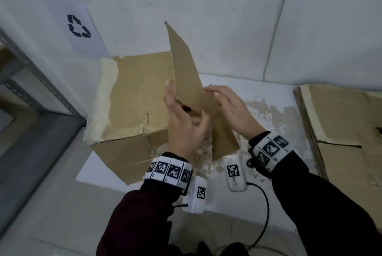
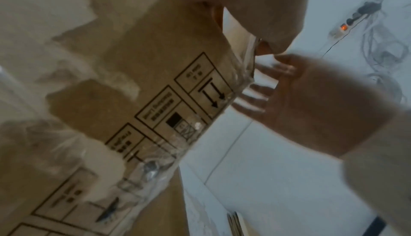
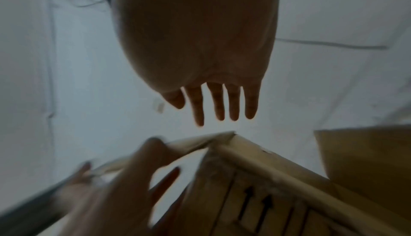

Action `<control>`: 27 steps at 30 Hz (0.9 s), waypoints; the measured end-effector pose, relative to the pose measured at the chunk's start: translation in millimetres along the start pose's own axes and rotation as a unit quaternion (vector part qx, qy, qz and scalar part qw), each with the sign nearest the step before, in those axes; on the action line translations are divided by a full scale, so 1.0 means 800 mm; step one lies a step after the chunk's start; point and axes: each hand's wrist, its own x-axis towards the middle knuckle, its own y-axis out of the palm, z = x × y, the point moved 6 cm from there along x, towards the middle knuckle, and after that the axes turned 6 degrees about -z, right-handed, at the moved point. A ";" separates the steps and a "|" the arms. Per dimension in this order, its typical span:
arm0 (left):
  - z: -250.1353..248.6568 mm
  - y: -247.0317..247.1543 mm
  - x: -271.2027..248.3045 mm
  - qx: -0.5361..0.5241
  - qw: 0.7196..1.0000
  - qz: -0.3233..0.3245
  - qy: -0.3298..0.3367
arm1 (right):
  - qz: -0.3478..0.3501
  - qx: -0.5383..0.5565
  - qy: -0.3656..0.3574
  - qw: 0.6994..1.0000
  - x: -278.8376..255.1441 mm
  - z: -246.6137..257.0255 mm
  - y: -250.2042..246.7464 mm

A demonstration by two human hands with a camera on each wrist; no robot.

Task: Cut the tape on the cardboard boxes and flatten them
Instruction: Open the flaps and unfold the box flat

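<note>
A brown cardboard box (image 1: 132, 94) with torn paper and shreds of clear tape lies on a white sheet (image 1: 95, 175). One flap (image 1: 184, 69) stands up at its near right corner. My left hand (image 1: 182, 123) lies against the flap's left side with straight, spread fingers and its thumb on the near edge. My right hand (image 1: 231, 109) rests flat on the flap's right side, fingers straight. The left wrist view shows the box's printed side (image 2: 133, 81) and the right hand (image 2: 322, 102) behind its taped edge. In the right wrist view, the right hand (image 3: 200, 46) hovers over the box corner (image 3: 255, 187). No cutter is in view.
A stack of flattened cardboard (image 1: 341, 123) lies to the right. A grey metal shelf (image 1: 31, 82) stands at the left, and a recycling sign (image 1: 78, 26) hangs on the wall behind. Two white marker-tagged devices (image 1: 234, 171) and a black cable (image 1: 264, 214) lie near my wrists.
</note>
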 end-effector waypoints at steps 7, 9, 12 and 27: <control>0.014 -0.041 -0.015 0.325 0.942 -0.006 0.081 | 0.139 0.017 0.160 0.977 0.020 -0.087 0.051; 0.020 -0.056 -0.017 0.325 0.945 -0.027 0.039 | 0.180 0.062 0.158 0.969 0.018 -0.074 0.077; 0.035 -0.070 -0.032 0.279 0.958 -0.048 -0.051 | 0.201 0.120 0.176 0.956 0.022 -0.074 0.113; 0.042 -0.072 0.006 0.382 0.922 0.058 0.014 | 0.108 0.205 0.141 0.962 -0.071 -0.085 0.024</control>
